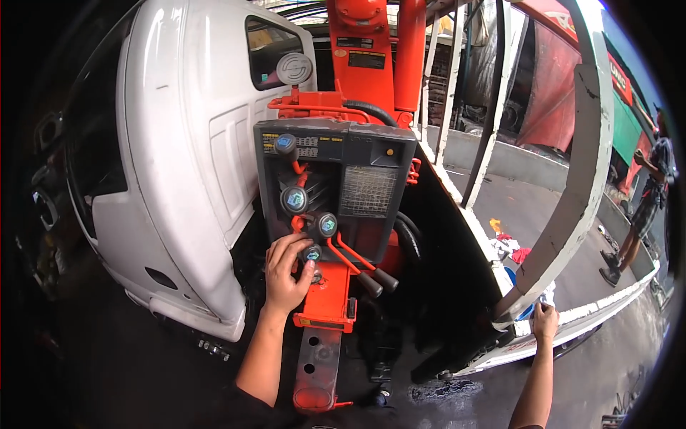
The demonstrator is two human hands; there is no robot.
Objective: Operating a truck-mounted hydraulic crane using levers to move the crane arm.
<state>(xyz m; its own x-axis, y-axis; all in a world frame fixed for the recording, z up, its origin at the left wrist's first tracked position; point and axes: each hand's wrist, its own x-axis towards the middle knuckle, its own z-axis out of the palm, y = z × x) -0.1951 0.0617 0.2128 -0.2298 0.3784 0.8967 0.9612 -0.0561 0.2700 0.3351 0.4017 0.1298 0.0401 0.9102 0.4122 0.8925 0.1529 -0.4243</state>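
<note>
My left hand (pixel 287 272) is closed round the lowest black-topped control lever (pixel 312 252), its thumb and fingers about the knob. Just above stand more black knobs on red stems: one lever (pixel 326 225) close by, another (pixel 294 199) higher and a third (pixel 285 145) at the top. They rise in front of a dark grey control panel (pixel 379 243) with a worn label. Far to the right, my right hand (pixel 546 321) is closed on the white top edge of the truck bed's side wall (pixel 580 314), by the foot of a white frame post.
The white truck cab (pixel 168 143) stands left of the panel, the red crane column (pixel 361 64) behind it. Two black-gripped red levers (pixel 369 284) slant down beside my left hand. White frame bars (pixel 589 164) edge the bed, where cloths (pixel 506 249) lie. A person (pixel 650 186) stands far right.
</note>
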